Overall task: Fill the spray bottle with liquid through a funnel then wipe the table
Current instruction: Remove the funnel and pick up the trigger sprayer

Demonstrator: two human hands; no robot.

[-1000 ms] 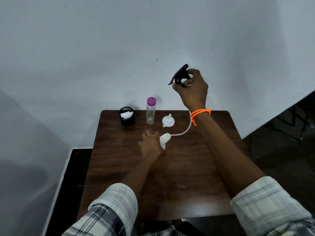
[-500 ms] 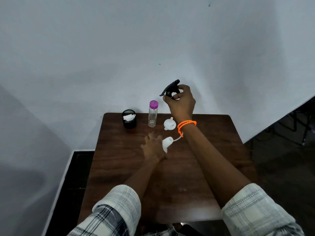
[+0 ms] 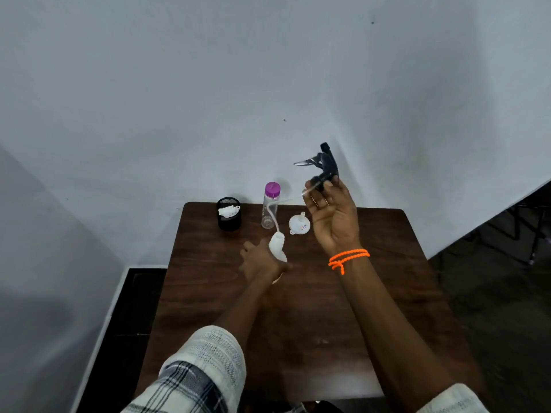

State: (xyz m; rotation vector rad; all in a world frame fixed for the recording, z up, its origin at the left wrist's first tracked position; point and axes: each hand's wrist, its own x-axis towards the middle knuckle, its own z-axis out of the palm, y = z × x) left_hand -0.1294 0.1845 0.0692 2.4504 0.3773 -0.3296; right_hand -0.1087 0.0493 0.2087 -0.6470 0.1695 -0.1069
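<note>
My left hand point(image 3: 260, 260) grips the white spray bottle point(image 3: 277, 245) tilted on the dark wooden table point(image 3: 313, 308); its open neck points away from me. My right hand point(image 3: 332, 216) holds the black trigger spray head point(image 3: 323, 163) raised above the table's far edge, palm turned toward me. The head's thin clear tube point(image 3: 275, 210) curves down into the bottle's neck. A small white funnel point(image 3: 299, 224) lies on the table between the two hands. A clear bottle with a purple cap point(image 3: 270, 205) stands upright behind the spray bottle.
A black mesh cup holding a white crumpled cloth point(image 3: 229, 213) stands at the table's far left. A white wall rises right behind the table. Dark floor lies to the left and right of the table.
My right hand turned palm-up and swung the spray head to the right and higher. The tube now arcs left over the purple-capped bottle. My left hand stayed on the spray bottle.
</note>
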